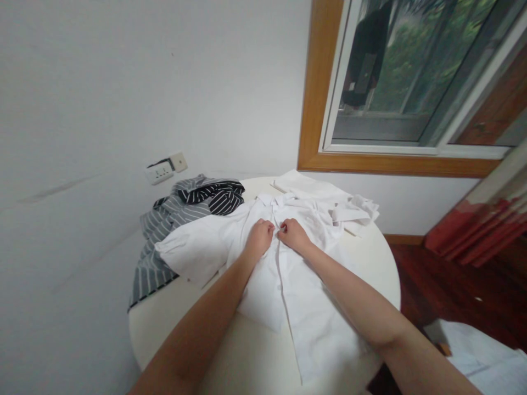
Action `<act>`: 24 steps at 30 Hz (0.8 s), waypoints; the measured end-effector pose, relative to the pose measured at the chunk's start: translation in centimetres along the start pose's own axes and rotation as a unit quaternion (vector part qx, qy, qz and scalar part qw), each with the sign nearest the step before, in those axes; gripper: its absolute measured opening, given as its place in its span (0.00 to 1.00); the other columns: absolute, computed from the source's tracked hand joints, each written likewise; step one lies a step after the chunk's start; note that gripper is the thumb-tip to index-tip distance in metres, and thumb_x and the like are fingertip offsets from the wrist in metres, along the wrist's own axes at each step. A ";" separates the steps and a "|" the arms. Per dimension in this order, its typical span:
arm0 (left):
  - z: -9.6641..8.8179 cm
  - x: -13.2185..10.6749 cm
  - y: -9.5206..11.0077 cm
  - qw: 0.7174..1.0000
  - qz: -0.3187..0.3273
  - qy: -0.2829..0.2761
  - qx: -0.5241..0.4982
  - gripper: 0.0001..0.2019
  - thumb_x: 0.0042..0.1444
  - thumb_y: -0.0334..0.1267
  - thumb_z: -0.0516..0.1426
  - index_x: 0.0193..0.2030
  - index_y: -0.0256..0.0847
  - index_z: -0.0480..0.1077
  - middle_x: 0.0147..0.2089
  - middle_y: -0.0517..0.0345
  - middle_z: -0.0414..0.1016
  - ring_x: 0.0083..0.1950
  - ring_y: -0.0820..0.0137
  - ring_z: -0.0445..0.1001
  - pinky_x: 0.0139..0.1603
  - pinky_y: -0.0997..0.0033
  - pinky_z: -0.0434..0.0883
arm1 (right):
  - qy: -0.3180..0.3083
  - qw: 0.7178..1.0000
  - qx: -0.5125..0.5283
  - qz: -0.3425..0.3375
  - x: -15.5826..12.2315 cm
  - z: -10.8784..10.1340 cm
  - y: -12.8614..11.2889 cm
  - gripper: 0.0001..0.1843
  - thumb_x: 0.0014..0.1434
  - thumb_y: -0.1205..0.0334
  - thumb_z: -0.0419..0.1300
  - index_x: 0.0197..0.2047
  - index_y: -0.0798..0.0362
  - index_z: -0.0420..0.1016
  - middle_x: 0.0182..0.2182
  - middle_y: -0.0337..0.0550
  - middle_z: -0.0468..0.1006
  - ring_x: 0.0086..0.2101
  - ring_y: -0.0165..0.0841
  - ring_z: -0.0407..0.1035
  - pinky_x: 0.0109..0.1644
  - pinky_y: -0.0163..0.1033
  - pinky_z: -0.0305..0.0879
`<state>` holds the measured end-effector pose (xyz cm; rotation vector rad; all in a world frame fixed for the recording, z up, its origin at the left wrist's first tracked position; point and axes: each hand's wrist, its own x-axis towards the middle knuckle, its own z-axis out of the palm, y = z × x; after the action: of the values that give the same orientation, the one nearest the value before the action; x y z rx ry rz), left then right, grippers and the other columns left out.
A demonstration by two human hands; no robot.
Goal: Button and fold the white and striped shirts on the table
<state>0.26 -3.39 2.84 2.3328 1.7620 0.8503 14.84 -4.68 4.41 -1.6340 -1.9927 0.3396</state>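
A white shirt (263, 280) lies spread front-up on a round cream table (173, 329), collar toward the wall. My left hand (259, 237) and my right hand (293, 233) sit side by side on the upper chest of the shirt, just below the collar. Both have their fingers curled and pinched on the shirt's front opening, one hand on each edge. The opening runs down from between my hands toward me.
A grey and black striped garment (185, 214) is heaped at the table's left, against the wall. More white cloth (329, 200) lies at the far right edge. A wall socket (164, 169) sits behind, a wood-framed window (411, 88) to the right, dark wooden floor (436, 280) below it.
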 end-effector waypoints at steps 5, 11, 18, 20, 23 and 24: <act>0.2 0.0 -0.1 1.000 -0.009 -0.010 -0.025 0.07 0.58 0.35 0.56 0.41 0.36 0.74 0.41 0.51 0.72 0.39 0.71 0.73 0.48 0.72 0.69 | -0.019 0.999 0.032 -0.002 0.3 -0.4 0.6 0.10 0.55 0.67 0.57 0.33 0.57 0.80 0.31 0.47 0.79 0.33 0.32 0.71 0.38 0.33 0.61; 0.0 -0.1 0.4 1.000 -0.017 -0.010 0.020 0.08 0.59 0.38 0.57 0.41 0.37 0.73 0.42 0.51 0.72 0.42 0.69 0.72 0.50 0.70 0.68 | 0.031 0.995 0.097 0.016 0.9 -0.8 0.4 0.12 0.57 0.66 0.56 0.28 0.55 0.81 0.27 0.43 0.80 0.30 0.31 0.71 0.35 0.32 0.60; -0.6 -0.7 1.1 0.994 -0.037 -0.008 0.105 0.11 0.60 0.42 0.54 0.45 0.39 0.69 0.45 0.52 0.71 0.46 0.65 0.72 0.47 0.69 0.67 | 0.048 0.986 0.157 0.010 0.8 0.5 0.0 0.12 0.58 0.65 0.56 0.34 0.55 0.81 0.33 0.43 0.81 0.34 0.31 0.72 0.40 0.32 0.63; -0.8 -0.8 1.2 0.993 -0.038 -0.016 0.110 0.11 0.62 0.42 0.53 0.45 0.40 0.69 0.45 0.52 0.71 0.46 0.65 0.72 0.46 0.69 0.67 | 0.034 0.986 0.160 0.020 0.7 0.9 0.3 0.11 0.58 0.66 0.56 0.34 0.55 0.81 0.32 0.43 0.81 0.33 0.31 0.72 0.39 0.32 0.63; -0.8 -0.8 1.2 0.994 -0.030 -0.023 0.106 0.09 0.62 0.40 0.52 0.45 0.40 0.69 0.44 0.52 0.71 0.46 0.66 0.72 0.47 0.69 0.66 | 0.035 0.987 0.154 0.019 0.7 1.3 0.6 0.11 0.58 0.66 0.56 0.33 0.55 0.81 0.31 0.42 0.81 0.32 0.31 0.72 0.38 0.32 0.63; -0.8 -0.8 1.2 0.994 -0.028 -0.025 0.104 0.09 0.61 0.40 0.52 0.45 0.41 0.69 0.44 0.52 0.71 0.46 0.66 0.72 0.47 0.69 0.66 | 0.035 0.987 0.153 0.016 0.7 1.3 0.6 0.11 0.58 0.66 0.56 0.33 0.55 0.81 0.30 0.42 0.81 0.32 0.31 0.72 0.38 0.32 0.63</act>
<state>0.78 -4.66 3.70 2.3897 1.9712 0.6215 14.56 -3.64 3.19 -1.4640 -1.7632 0.5624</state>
